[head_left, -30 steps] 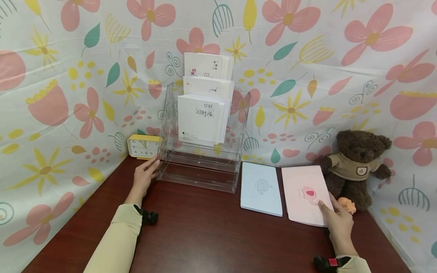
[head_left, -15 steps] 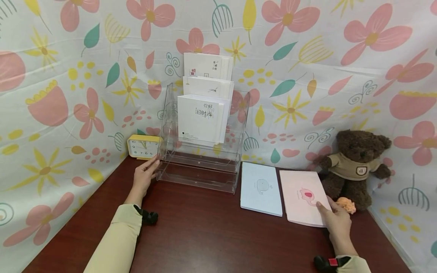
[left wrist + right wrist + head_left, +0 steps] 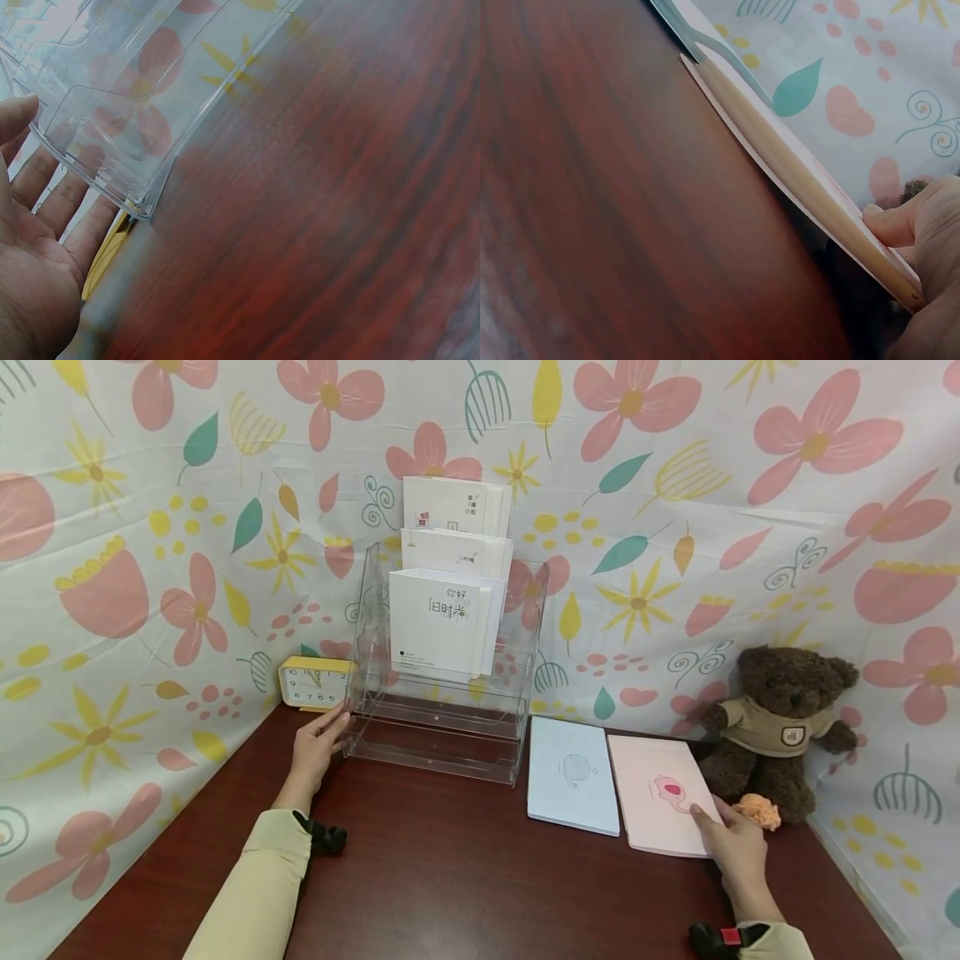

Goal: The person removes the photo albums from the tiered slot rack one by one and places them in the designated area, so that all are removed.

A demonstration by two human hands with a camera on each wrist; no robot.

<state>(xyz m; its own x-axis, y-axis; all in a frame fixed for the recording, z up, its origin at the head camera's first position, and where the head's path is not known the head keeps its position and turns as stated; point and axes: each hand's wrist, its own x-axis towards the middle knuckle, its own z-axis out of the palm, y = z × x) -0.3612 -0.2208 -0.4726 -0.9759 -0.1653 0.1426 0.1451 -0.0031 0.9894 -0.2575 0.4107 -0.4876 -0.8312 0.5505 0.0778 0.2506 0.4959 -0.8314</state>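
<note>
At the left side of a clear acrylic rack (image 3: 435, 760), my left hand (image 3: 315, 747) rests with fairly straight fingers against its side panel. In the left wrist view the fingers (image 3: 64, 199) show partly through the clear plastic. My right hand (image 3: 738, 852) pinches the right edge of a pink notebook (image 3: 652, 810) with a red elephant on its cover, thumb on top. The fingers beneath are hidden. Just left of it lies a pale blue notebook (image 3: 573, 802) with a whale drawing. In the right wrist view the pink notebook's page edge (image 3: 795, 180) almost meets the blue one (image 3: 682, 30).
White books (image 3: 442, 622) stand in the rack's upper tiers. A yellow clock (image 3: 315, 683) is beside the rack at left. A brown teddy bear (image 3: 787, 727) sits at the right, an orange crumpled item (image 3: 759, 811) by its foot. Patterned cloth (image 3: 637, 485) hangs behind the table (image 3: 465, 877).
My right hand and the pink notebook have shifted left, closer to the blue notebook, and the pink notebook's far edge has come down nearer. My left hand and the rack have stayed put.
</note>
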